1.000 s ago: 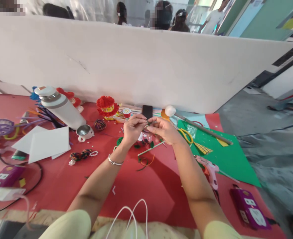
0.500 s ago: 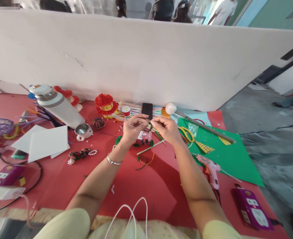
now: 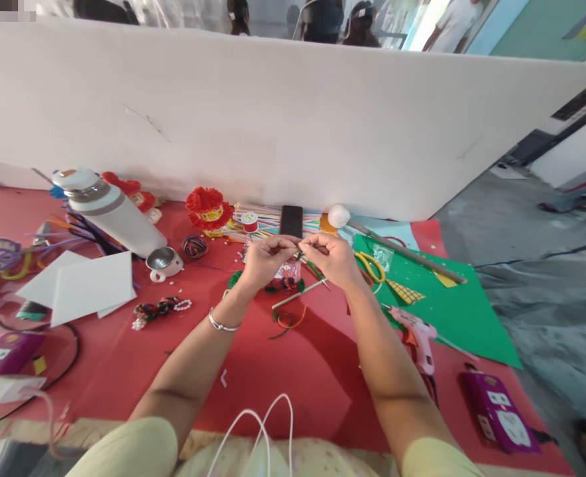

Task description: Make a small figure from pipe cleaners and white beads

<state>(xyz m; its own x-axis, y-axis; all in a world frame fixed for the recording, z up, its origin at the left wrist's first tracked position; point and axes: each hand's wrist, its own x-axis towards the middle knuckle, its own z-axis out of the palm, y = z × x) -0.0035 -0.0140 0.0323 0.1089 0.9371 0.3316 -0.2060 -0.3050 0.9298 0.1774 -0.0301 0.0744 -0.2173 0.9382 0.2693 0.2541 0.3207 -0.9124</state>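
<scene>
Your left hand [image 3: 266, 264] and right hand [image 3: 330, 258] meet above the red surface [image 3: 293, 377], thumbs and fingertips pinched on a small dark piece [image 3: 299, 252] that sits right between them (it is too tiny, and too covered by your fingers, to make out its shape). You wear a silvery bangle [image 3: 223, 326] on your left wrist. Just past your hands lies a black phone [image 3: 292, 220], with a spread of pale sticks [image 3: 268, 213] beside it and a red-and-white spool [image 3: 249, 222] to its left.

On the near side of your hands, a thin green stick [image 3: 299, 295] lies at a slant, with curled strands [image 3: 293, 326] closer to you. Off your right hand are yellow-handled scissors [image 3: 380, 265] and a green sheet [image 3: 465, 318]; a pink glue gun [image 3: 419, 334] lies near your right forearm. To your left, a metal-lined cup [image 3: 164, 265] sits near a white bottle [image 3: 117, 215] and a yarn ball [image 3: 194, 246]. A beaded dark yarn piece [image 3: 158, 308] lies nearer you, beside white cards [image 3: 91, 288].
</scene>
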